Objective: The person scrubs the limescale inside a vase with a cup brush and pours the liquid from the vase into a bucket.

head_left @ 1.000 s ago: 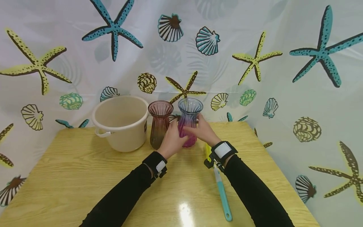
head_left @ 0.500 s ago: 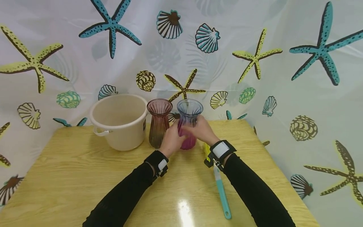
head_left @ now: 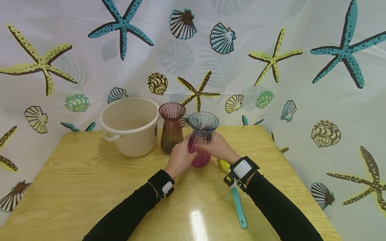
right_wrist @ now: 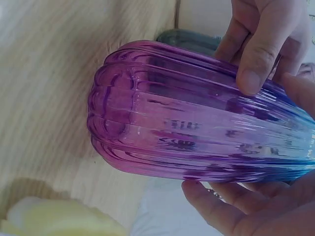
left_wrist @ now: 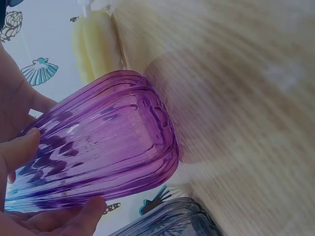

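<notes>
Both hands hold a ribbed glass vase (head_left: 200, 161), blue at its flared rim and magenta at the base. My left hand (head_left: 180, 155) grips its left side, and my right hand (head_left: 221, 147) grips the right. In the left wrist view the vase base (left_wrist: 147, 128) is tilted, raised over the tabletop with a faint reflection beneath it. The right wrist view shows fingers and thumbs on both sides of the magenta body (right_wrist: 187, 118). Just left of it stands a second vase (head_left: 172, 134), reddish above and grey-brown below, touched by neither hand.
A cream bucket (head_left: 132, 144) with a white handle stands at the back left. Under the right forearm lies a brush with a yellow sponge head (head_left: 224, 165) and a teal handle (head_left: 239, 209). A shell-and-starfish curtain (head_left: 235, 67) hangs behind the wooden table (head_left: 90, 187).
Both hands have brought the blue and magenta vase nearer to me, and it has come off the tabletop. The other vase, bucket and brush stay put; the head view shifts slightly.
</notes>
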The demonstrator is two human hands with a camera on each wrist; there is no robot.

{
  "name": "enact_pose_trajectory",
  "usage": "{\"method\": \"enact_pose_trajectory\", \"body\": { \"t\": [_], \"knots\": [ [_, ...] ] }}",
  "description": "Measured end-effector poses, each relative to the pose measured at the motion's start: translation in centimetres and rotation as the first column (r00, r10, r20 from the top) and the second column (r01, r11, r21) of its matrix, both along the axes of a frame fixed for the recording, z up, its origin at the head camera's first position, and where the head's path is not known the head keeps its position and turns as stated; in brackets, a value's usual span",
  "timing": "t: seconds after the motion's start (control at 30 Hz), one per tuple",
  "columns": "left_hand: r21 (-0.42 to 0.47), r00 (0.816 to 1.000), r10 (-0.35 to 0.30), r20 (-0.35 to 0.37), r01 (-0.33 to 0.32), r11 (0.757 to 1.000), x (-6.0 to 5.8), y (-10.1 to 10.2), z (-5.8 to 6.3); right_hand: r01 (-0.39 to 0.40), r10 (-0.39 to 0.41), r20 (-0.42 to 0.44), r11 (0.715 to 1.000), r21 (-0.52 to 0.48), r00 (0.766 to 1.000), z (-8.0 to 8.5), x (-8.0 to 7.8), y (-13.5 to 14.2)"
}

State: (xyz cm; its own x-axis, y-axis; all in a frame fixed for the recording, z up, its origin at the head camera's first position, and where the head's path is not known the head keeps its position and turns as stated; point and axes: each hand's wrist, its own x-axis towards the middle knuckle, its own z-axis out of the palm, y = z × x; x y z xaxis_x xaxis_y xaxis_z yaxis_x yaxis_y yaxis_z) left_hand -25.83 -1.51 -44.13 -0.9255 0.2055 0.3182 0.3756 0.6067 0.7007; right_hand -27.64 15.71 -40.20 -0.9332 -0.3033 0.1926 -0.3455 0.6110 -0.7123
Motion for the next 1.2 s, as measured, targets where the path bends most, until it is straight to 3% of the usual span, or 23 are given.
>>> {"method": "enact_pose_trajectory", "body": {
  "t": [0.17,0.57,0.77,0.97,1.1,1.2],
  "knots": [
    [-0.005,1.0,-0.013,0.016,0.013,1.0,1.4,0.1,-0.1,-0.012,0.012,-0.024,1.0,0.002,1.0,-0.1,1.7,0.5],
    [-0.028,0.998,-0.06,-0.031,0.059,0.998,4.0,1.0,0.3,0.029,-0.028,-0.063,1.0,0.008,0.998,0.4,5.6,1.9],
    [-0.001,0.985,-0.115,-0.129,0.116,0.993,5.4,2.7,2.7,0.025,-0.027,-0.16,1.0,-0.013,0.987,2.7,7.7,3.8],
    [0.019,0.954,-0.183,-0.238,0.193,0.981,5.9,5.6,5.5,0.055,-0.052,-0.252,0.998,0.006,0.966,6.3,9.4,6.7],
    [0.02,0.941,-0.226,-0.252,0.239,0.971,5.8,8.1,6.2,0.109,-0.093,-0.263,0.993,0.046,0.96,7.4,10.1,8.9],
    [0.032,0.936,-0.264,-0.232,0.278,0.96,5.6,9.9,5.9,0.168,-0.144,-0.254,0.983,0.076,0.956,7.4,10.6,10.4]
  ]
}}
